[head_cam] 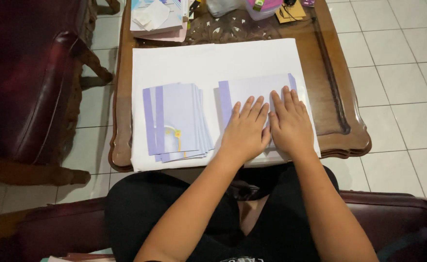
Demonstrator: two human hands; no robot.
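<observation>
Looking from the left, I see a dark red armchair (29, 92) standing just beside the wooden desk (337, 97), with a strip of tiled floor (407, 73) between them. On the desk lies a large white sheet (213, 60) that covers most of the near half and reaches the front edge. A fanned stack of pale purple cards (177, 121) rests on the sheet's left part, well apart from my hands.

My left hand (245, 131) lies flat, palm down, on a folded purple card (257, 90), fingers (248, 107) stretched forward and slightly spread, gripping nothing. My right hand (290, 123) presses flat just beside it, thumbs nearly touching, fingers close together and pointing away from me. Both forearms run straight out from my lap over the desk's near edge.

The card sits on the sheet's right half, its right edge close to the sheet's border. Bare wood shows further right, up to the raised rim. At the far edge, a paper pile (157, 19) and a plastic container (262, 8) crowd the desk.
</observation>
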